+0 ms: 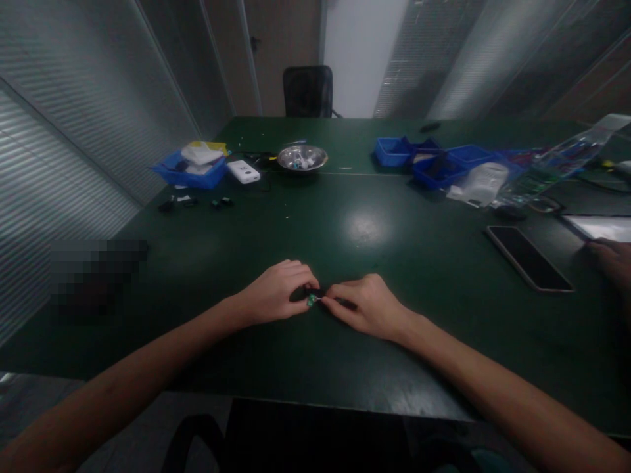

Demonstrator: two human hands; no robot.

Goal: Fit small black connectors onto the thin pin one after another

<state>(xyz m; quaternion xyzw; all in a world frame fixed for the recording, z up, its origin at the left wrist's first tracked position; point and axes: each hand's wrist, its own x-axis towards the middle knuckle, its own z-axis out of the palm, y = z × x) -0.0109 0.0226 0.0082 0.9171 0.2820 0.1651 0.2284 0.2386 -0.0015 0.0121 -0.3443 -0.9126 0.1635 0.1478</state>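
Near the front middle of the table, my left hand (283, 291) pinches a small green circuit board (311, 300) between thumb and fingertips. Close beside it, my right hand (367, 305) has its thumb and index finger pressed together at the board's right side. A thin light sliver shows between the board and the right fingertips; whether it is a wire or a pin cannot be made out. A small dark piece (315, 292) lies just above the board between both hands, too dim to name. What the right fingers grip is mostly hidden.
Across the green table (315, 230) stand a blue bin (197, 176), a white device (244, 172), a metal bowl (302, 159) of small parts and several blue trays (392, 152). A phone (530, 258) lies to the right. Another person's hand (611, 256) rests at the right edge.
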